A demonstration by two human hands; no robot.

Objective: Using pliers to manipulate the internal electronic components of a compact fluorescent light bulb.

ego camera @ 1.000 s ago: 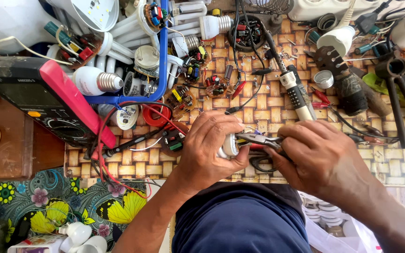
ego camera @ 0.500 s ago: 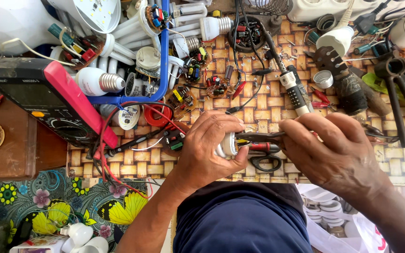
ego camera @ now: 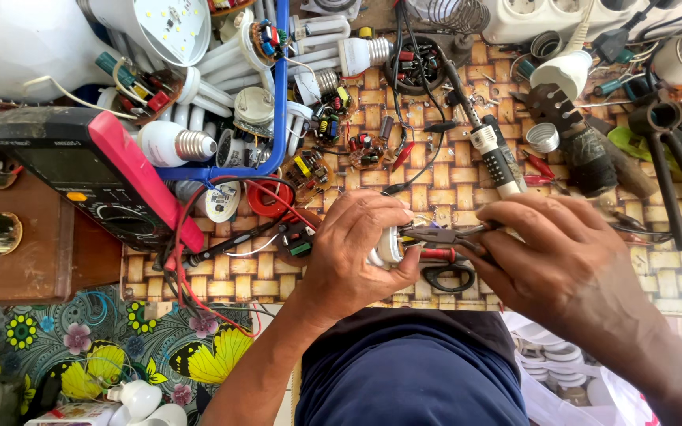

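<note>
My left hand (ego camera: 357,252) is closed around a small white lamp part with a metal screw base (ego camera: 388,246), held just above the woven mat. My right hand (ego camera: 562,264) grips a pair of dark pliers (ego camera: 436,234) whose jaws point left and touch the lamp part. Both hands meet at the middle of the view, over the front edge of the mat. Most of the lamp part is hidden inside my left fingers.
A woven bamboo mat (ego camera: 672,276) carries a soldering iron (ego camera: 495,162), small circuit boards (ego camera: 309,170), black scissors (ego camera: 447,276) and metal tools (ego camera: 665,158). A black and red multimeter (ego camera: 96,173) with red leads lies left, beside lamp bulbs (ego camera: 175,144) and a blue frame (ego camera: 278,102).
My hands stay together on the lamp part; the right hand has shifted slightly with the pliers. The view has moved a little.
</note>
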